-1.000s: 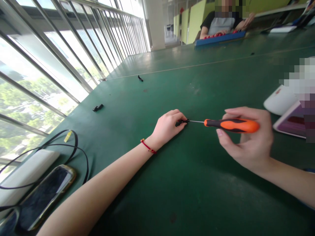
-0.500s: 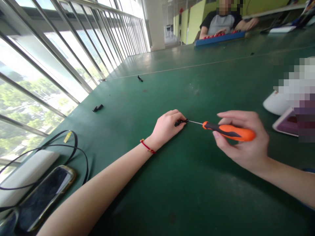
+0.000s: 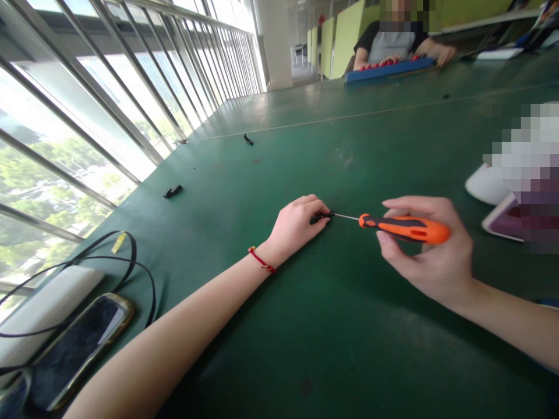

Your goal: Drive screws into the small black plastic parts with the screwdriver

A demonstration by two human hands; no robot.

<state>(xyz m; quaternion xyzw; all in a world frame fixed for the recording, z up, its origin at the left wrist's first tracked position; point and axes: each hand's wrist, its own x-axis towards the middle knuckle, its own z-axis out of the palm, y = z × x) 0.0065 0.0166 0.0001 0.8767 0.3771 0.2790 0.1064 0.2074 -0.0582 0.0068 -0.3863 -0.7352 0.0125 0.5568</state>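
Note:
Near the middle of the head view, my left hand (image 3: pixel 298 220) pinches a small black part (image 3: pixel 322 216) against the green table; the fingers cover much of it. A screwdriver (image 3: pixel 408 228) with an orange and black handle points left, and its thin metal shaft meets the right end of that part. My right hand (image 3: pixel 437 262) holds the handle's rear end against the palm, with thumb and fingers loosely around it. Whether the tip sits in a screw is too small to tell.
Two other small black pieces (image 3: pixel 173 191) (image 3: pixel 248 139) lie further left on the green table (image 3: pixel 279 349). A phone (image 3: pixel 82 349), a white box (image 3: pixel 52 302) and a looped black cable (image 3: pixel 135 256) are at lower left. Across the table, a person (image 3: pixel 391 43) sits behind a blue tray (image 3: pixel 388 71).
The screwdriver's handle has turned about its own axis, showing a different side. My right hand has shifted slightly left. My left hand and the black part stay in place.

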